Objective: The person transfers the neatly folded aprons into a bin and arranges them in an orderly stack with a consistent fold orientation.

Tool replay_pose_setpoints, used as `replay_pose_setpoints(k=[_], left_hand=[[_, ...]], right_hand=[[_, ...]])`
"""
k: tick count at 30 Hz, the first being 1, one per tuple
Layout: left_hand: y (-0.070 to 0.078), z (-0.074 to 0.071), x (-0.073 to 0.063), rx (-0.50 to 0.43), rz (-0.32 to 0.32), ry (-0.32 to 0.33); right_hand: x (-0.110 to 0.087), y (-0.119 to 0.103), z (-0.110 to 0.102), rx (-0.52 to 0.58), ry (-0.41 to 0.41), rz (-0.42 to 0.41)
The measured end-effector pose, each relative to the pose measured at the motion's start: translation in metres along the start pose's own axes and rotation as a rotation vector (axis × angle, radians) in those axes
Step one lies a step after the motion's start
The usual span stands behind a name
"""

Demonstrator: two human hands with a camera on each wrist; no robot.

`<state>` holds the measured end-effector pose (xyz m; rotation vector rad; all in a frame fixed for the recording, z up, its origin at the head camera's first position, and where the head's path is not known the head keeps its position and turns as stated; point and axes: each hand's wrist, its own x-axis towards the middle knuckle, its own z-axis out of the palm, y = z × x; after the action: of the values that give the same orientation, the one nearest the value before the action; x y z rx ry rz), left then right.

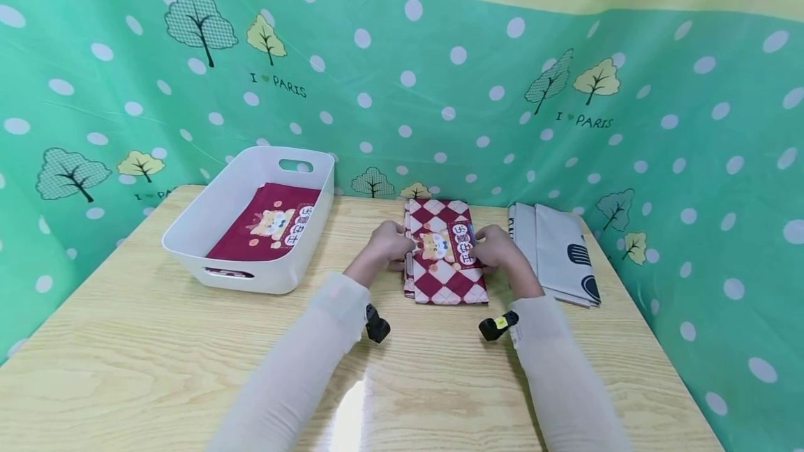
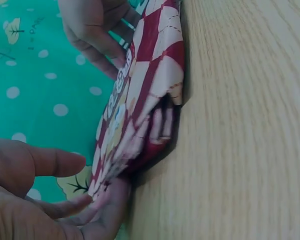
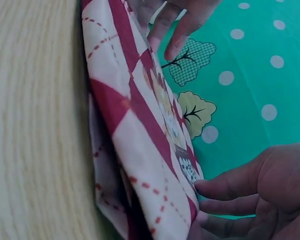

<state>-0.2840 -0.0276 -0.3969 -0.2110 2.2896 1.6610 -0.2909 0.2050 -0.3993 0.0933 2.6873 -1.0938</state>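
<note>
Two hands are working at opposite edges of a folded checked cloth (image 1: 449, 288). The right hand (image 1: 499, 248) is pinching the right edge, its thumb pressing on the upper face and its other fingers reaching under. The left hand (image 1: 387, 241) is touching the left edge with fairly straight fingers, at least one going beneath, while its thumb is standing apart from the fabric; how firmly either is holding, I cannot tell.

Between them, the cloth is lying on the table (image 1: 157, 347), toward its far side. Its red and cream diamonds are facing up, with a cartoon animal and a panel of white lettering showing in the middle. Along the near side, its folded layers are gaping slightly.

Behind the wrists, pale sleeves (image 1: 295, 368) are covering both arms, and small black cameras (image 1: 377, 325) are sitting at the cuffs. To the right, near the right hand, a grey cloth (image 1: 559, 236) with dark printed shapes is lying folded. Well to the left, a white basket (image 1: 276, 279) is standing on the table, and a red cloth (image 1: 232, 246) with a similar animal print is lying inside it. Beyond everything, a green curtain (image 1: 389, 19) is hanging, its dots and trees showing.
</note>
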Motion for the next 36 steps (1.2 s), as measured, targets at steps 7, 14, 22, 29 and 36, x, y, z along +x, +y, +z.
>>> replay_pose_setpoints(k=[7,14,22,29,36], left_hand=[[-0.005,0.007,0.006,-0.043,-0.026,0.026],[-0.005,0.006,0.009,-0.062,-0.007,0.054],[-0.002,-0.004,0.008,-0.053,0.021,0.077],[0.008,-0.014,0.001,-0.114,0.061,0.044],[0.025,-0.027,-0.010,-0.113,0.116,0.025]], right_hand=[[0.002,0.003,0.002,0.055,0.015,-0.001],[0.006,0.003,0.005,0.220,-0.008,0.005],[0.007,0.000,0.002,0.398,-0.047,-0.012],[0.003,-0.009,-0.006,0.465,-0.053,-0.081],[-0.003,-0.025,-0.018,0.453,-0.049,-0.146]])
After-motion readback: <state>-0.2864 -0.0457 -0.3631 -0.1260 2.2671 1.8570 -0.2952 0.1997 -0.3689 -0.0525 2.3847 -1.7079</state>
